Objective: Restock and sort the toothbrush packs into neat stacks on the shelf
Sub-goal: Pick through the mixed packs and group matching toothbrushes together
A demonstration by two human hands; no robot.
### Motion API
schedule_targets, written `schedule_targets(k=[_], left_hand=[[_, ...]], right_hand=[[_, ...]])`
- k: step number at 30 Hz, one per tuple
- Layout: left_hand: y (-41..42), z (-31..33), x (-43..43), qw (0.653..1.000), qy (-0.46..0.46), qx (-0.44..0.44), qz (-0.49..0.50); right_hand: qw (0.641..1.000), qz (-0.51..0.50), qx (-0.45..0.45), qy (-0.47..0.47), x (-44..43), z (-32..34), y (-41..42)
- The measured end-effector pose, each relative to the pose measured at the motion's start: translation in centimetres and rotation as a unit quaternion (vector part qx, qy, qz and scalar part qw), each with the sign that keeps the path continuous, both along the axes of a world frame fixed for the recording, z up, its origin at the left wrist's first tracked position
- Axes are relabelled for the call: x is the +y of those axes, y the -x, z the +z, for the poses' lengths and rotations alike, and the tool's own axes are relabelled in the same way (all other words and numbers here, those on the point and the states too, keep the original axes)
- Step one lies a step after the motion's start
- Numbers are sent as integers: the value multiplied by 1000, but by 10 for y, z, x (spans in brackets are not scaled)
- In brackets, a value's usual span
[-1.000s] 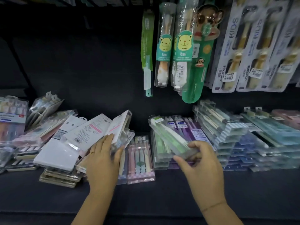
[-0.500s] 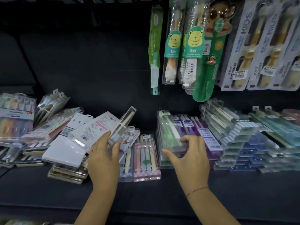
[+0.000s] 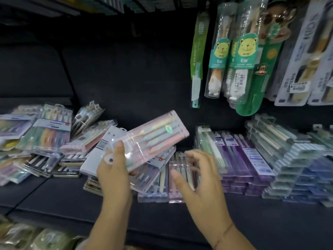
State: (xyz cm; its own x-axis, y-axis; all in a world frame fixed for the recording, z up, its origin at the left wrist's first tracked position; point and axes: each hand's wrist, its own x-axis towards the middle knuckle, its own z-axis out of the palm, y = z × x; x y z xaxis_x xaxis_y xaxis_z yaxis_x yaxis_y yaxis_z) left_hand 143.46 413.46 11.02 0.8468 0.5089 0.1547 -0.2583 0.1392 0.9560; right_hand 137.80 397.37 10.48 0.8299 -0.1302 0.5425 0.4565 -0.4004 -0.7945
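Note:
My left hand (image 3: 112,170) grips a clear pack of pastel toothbrushes (image 3: 153,139), lifted and tilted above the loose pile in the middle of the dark shelf (image 3: 63,201). My right hand (image 3: 196,174) hovers empty with fingers spread over a pink pack (image 3: 175,177) lying flat on the shelf. To its right stands the green pack (image 3: 209,143) on a short stack, then a stack of purple packs (image 3: 245,159).
Untidy heaps of mixed packs (image 3: 45,138) fill the shelf's left side. Tall stacks of clear and blue packs (image 3: 288,159) stand at the right. Children's toothbrushes (image 3: 232,56) hang above. More packaged goods (image 3: 36,239) sit on a lower level at the bottom left.
My right hand let go of the green pack on its stack and moved left over the pink pack. My left hand lifted a pastel pack from the pile and turned it face up.

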Motion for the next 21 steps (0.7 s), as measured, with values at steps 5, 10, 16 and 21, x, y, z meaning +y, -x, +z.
schedule_targets(k=[5, 10, 16, 21], left_hand=[[-1, 15, 69, 999, -46, 24, -8], [2, 18, 100, 994, -63, 43, -82], [0, 11, 53, 976, -89, 105, -171], [0, 0, 19, 966, -190, 87, -150]], right_hand=[[990, 18, 125, -57, -4, 6, 9], [964, 79, 248, -58, -4, -7, 32], [901, 168, 333, -219, -11, -9, 57], [868, 35, 371, -327, -22, -31, 62]])
